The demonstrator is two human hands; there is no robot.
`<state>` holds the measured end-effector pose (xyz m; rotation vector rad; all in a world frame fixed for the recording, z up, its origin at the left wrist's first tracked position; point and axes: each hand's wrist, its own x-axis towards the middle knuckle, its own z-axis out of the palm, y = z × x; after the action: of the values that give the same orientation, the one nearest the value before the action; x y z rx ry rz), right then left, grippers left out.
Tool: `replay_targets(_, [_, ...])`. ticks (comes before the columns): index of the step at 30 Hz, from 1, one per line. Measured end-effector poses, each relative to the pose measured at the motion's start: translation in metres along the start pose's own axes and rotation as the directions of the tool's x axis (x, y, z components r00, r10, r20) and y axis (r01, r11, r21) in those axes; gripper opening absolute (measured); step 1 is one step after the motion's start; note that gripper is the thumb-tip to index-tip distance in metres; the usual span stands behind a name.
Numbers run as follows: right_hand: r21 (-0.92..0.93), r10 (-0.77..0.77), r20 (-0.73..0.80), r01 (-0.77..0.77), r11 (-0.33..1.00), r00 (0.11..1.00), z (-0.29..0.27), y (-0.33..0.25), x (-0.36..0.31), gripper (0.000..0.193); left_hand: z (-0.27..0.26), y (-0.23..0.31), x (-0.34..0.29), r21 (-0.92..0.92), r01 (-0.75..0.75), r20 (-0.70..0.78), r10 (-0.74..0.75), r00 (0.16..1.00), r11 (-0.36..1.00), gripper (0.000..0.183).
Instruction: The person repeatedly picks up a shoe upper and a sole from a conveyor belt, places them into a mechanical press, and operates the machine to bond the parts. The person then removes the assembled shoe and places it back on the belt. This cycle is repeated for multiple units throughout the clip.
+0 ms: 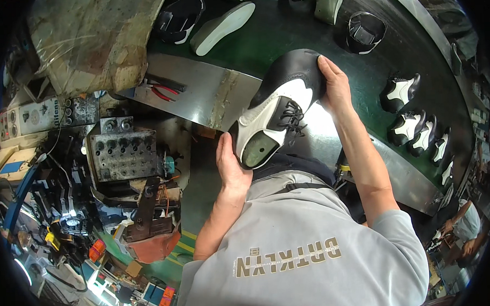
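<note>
Between my two hands is a black and white shoe upper [276, 110] with black laces, stretched over a shoe last [260, 149] whose green top shows in the opening. It is tilted, toe up to the right and heel down to the left. My left hand [233, 167] presses against the heel end, fingers along its side. At the toe, my right hand [334, 83] grips the black leather, its fingers at the edge and the thumb partly hidden. The shoe is held above the metal ledge of the bench, in front of my body.
Beyond the metal ledge [170, 74] runs a dark green belt [306, 52]. It carries a pale sole [223, 28], a black shoe piece [366, 31] and several black and white shoes [403, 91] at right. Red-handled pliers [163, 92] lie on the ledge. A machine control box [125, 155] stands at left.
</note>
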<state>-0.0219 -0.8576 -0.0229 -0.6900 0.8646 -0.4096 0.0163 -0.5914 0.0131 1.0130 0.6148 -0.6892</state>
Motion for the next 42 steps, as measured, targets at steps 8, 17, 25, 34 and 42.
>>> replay_targets(8, [-0.287,0.24,0.256,-0.163,0.944,0.936,0.057,0.0,-0.018,0.028,-0.041,0.024,-0.011,0.191,0.259,0.543,-0.322,0.776,0.947,0.041])
replay_targets(17, [-0.328,0.199,0.402,-0.062,0.943,0.894,0.169,0.079,-0.072,0.024,-0.065,0.063,-0.041,0.472,-0.409,0.12,0.403,0.907,0.781,0.04])
replay_targets(25, [-0.347,0.277,0.601,-0.068,0.936,0.749,0.327,0.164,-0.163,0.032,-0.178,0.157,-0.096,0.395,-0.568,-0.175,0.666,0.725,0.722,0.032])
replay_targets(34, [-0.408,0.332,0.837,0.092,0.908,0.434,0.481,0.281,-0.291,0.037,-0.317,0.27,-0.167,0.131,-0.71,-0.377,0.697,0.609,0.692,0.035])
replay_targets(42, [-0.513,0.529,0.818,-0.131,0.849,0.227,0.524,0.375,-0.345,0.026,-0.409,0.348,-0.2,-0.15,-0.794,-0.473,0.662,0.581,0.589,0.039])
